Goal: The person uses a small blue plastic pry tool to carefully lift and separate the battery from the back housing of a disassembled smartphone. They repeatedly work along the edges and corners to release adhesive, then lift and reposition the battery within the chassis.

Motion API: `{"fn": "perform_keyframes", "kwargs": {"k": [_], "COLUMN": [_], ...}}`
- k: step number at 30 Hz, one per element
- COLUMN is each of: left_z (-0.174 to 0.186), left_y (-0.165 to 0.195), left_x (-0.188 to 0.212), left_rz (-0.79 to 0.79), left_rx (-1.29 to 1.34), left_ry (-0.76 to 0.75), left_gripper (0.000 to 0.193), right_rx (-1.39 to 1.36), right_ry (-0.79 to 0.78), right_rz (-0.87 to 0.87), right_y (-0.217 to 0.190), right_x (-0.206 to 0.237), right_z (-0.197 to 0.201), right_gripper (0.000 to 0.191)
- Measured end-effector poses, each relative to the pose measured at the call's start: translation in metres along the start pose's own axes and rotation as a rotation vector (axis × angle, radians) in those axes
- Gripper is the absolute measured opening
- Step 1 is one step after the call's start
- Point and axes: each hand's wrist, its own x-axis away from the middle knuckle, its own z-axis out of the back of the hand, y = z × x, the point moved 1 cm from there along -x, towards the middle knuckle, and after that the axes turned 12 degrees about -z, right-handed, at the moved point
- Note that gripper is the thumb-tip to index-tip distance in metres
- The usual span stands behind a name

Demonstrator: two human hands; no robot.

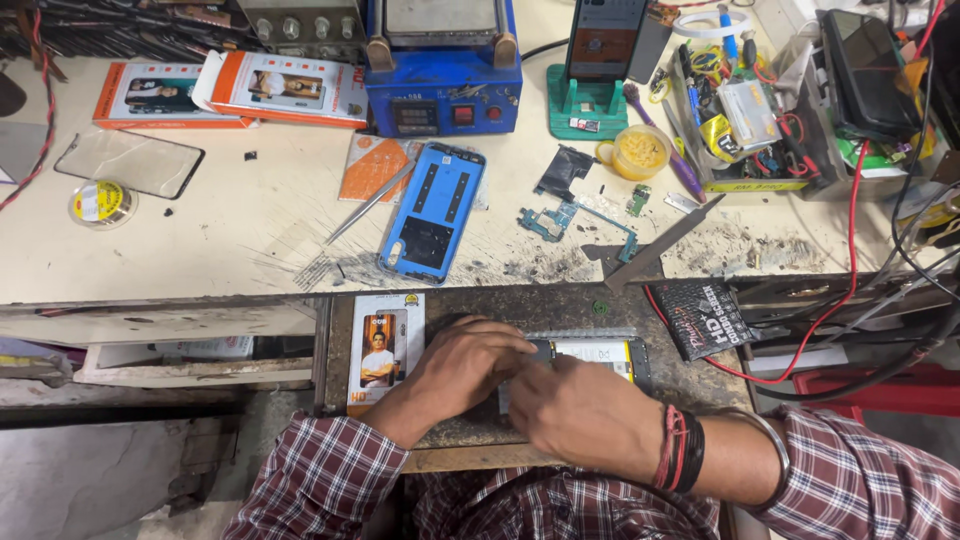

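An opened phone [600,356] with a silver frame and a pale battery lies on a dark, worn pull-out board [520,305] in front of me. My left hand [465,365] rests on the phone's left end, fingers curled onto it. My right hand [585,410] covers the lower middle of the phone, fingertips pressed together at its top edge near the left hand. Whether the fingers pinch a small part is hidden. A flat packet with a printed portrait [385,350] lies just left of my left hand.
On the bench behind lie a blue phone back shell [435,212], tweezers [365,205], a small circuit board [548,222], a glass panel [130,163], a tape roll [100,202], orange boxes [285,88], a blue heating machine [442,70], a yellow paste tub [642,152] and a cluttered tool tray [745,110]. Red cables [840,300] hang right.
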Motion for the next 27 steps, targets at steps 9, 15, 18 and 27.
{"fn": "perform_keyframes", "kwargs": {"k": [9, 15, 18, 27], "left_z": [-0.012, -0.014, -0.010, -0.010], "left_y": [-0.006, -0.008, -0.005, -0.004], "left_x": [0.003, 0.004, 0.004, 0.003], "left_rz": [-0.017, -0.040, -0.013, -0.048], "left_rx": [-0.047, -0.077, -0.059, -0.051], "left_ry": [-0.020, -0.014, -0.025, 0.030], "left_gripper": [0.017, 0.024, 0.022, 0.016], "right_rx": [-0.035, -0.089, -0.024, -0.076], "right_ry": [0.120, 0.137, 0.038, -0.239], "right_rz": [-0.010, -0.044, -0.140, -0.216], "right_y": [-0.001, 0.000, 0.001, 0.007], "right_x": [0.001, 0.001, 0.002, 0.002], "right_z": [0.002, 0.000, -0.002, 0.000], "right_gripper": [0.012, 0.015, 0.014, 0.017]}}
